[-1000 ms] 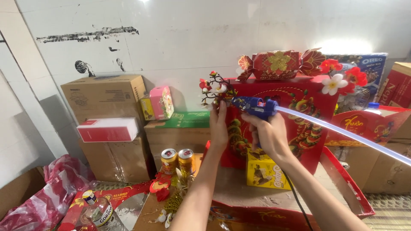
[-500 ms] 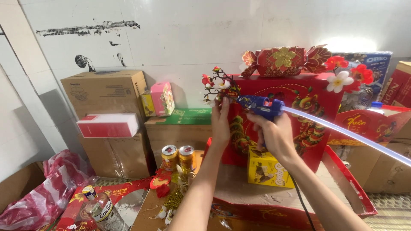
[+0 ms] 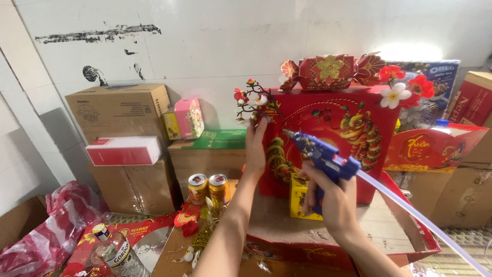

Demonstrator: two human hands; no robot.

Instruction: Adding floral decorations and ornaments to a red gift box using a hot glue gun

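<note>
Right hand [image 3: 335, 202] closed around blue glue gun [image 3: 322, 156] grip, nozzle aimed up-left, clear glue stick [image 3: 420, 220] trailing down-right behind it. Left hand [image 3: 254, 149] just left of nozzle, fingers pinching flower sprig [image 3: 252, 101] against top-left corner of red gift box [image 3: 333, 133]. Two cans [image 3: 207, 187] lower left of that hand.

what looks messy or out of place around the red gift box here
A clear bottle lies on its side at lower left, on a red tray. Small flower bits are strewn beside it. A crumpled red plastic bag slumps on the floor. The left hand presses a flower sprig to the red box; the right hand holds the glue gun.
</note>
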